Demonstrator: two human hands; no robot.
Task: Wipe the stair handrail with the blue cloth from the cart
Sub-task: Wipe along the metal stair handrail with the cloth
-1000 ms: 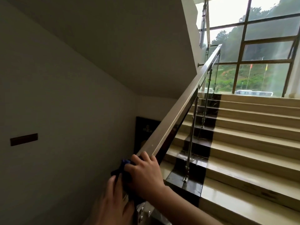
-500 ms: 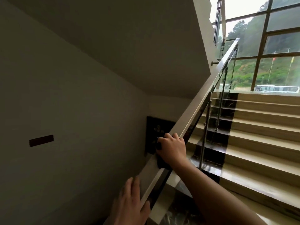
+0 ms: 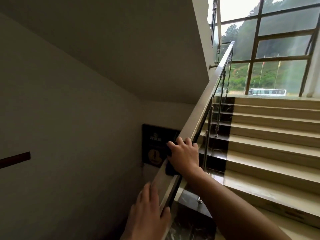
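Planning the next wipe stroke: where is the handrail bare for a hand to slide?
Free: the handrail top from the right hand up to the window end, and a short stretch between right hand and left hand. Crowded: the lower end, where the left hand rests on the rail and the right hand presses the blue cloth.

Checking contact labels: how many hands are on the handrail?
2. The right hand holds the blue cloth on the handrail, partway up; the left hand rests on the rail lower down, near the frame's bottom edge.

Right hand [image 3: 184, 156], blue cloth [image 3: 170, 171] on handrail [image 3: 207, 94]
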